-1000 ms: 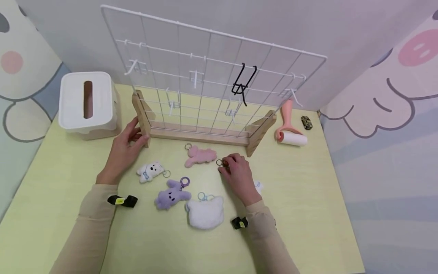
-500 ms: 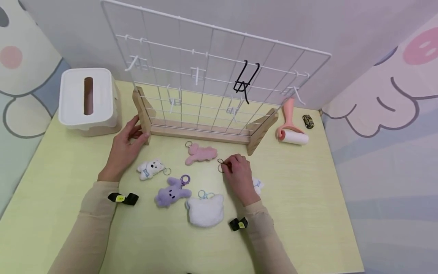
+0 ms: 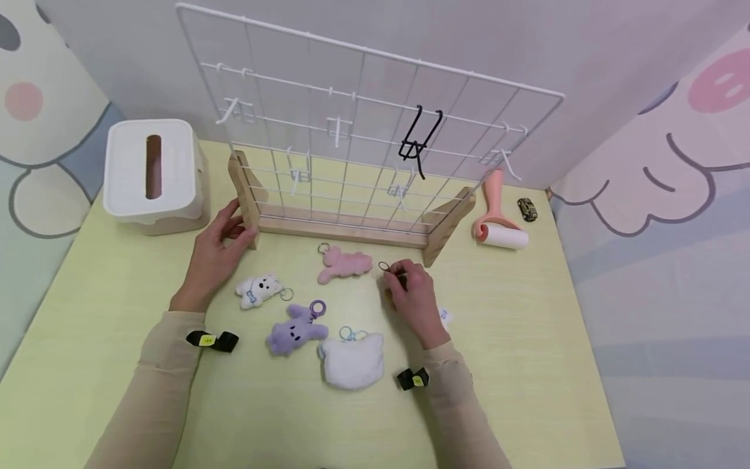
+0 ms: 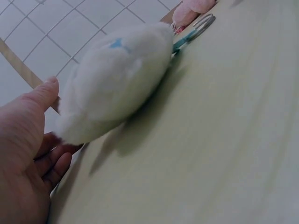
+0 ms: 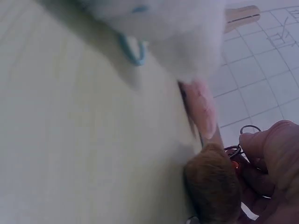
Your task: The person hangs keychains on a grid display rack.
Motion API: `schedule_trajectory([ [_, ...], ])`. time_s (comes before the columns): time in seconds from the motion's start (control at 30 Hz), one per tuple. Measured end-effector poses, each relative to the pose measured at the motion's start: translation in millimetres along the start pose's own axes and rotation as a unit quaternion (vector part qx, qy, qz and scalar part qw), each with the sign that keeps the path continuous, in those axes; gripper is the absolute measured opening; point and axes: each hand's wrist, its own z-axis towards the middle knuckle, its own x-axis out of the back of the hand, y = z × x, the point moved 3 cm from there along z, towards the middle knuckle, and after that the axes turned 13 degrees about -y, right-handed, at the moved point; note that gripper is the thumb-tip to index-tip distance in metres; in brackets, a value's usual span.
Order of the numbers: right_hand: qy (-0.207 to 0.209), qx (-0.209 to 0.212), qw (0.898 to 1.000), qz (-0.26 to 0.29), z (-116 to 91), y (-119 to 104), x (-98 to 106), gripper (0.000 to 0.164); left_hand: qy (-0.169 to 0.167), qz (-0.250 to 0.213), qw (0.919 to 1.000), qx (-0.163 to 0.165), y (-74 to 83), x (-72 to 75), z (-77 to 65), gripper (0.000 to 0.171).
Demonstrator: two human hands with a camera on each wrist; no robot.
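My left hand [image 3: 212, 260] holds the left wooden leg [image 3: 244, 198] of a white wire grid rack [image 3: 363, 98], thumb in front and fingers behind. Between thumb and fingers, my right hand [image 3: 416, 303] pinches the dark metal ring [image 5: 233, 150] of a brown furry keychain [image 5: 212, 186]; in the head view that hand covers the brown fur. A pink plush keychain [image 3: 346, 264] lies left of the right hand. Closest to the left hand is a white dog keychain [image 3: 258, 291]. Between the forearms lie a purple plush keychain [image 3: 295, 333] and a fluffy white one [image 3: 353, 362].
Several white hooks and one black hook [image 3: 413, 146] hang on the grid. A white tissue box [image 3: 152, 176] stands at the left. Right of the rack lie a pink lint roller [image 3: 498, 225] and a toy car [image 3: 527, 209]. The right wrist partly hides a small white item [image 3: 445, 316].
My right hand has shifted slightly to the right, and the ring it pinches has moved up and right. The left hand stays on the wooden leg.
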Motion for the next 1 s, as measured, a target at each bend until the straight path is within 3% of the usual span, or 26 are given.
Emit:
schedule_trajectory([
  [0.33, 0.079, 0.080, 0.990, 0.082, 13.6, -33.4, 32.0, 0.009, 0.002, -0.001, 1.0000, 0.002, -5.6, 0.3, -0.1, 0.068],
  [0.67, 0.138, 0.087, 0.978, 0.126, 16.0, -72.6, 62.5, 0.009, -0.002, 0.002, 1.0000, 0.002, -5.8, 0.4, 0.1, 0.067],
  [1.0, 0.162, 0.117, 0.968, 0.155, 22.0, -84.2, 73.8, 0.009, 0.000, 0.003, 1.0000, -0.005, -0.4, 0.7, -0.8, 0.067],
])
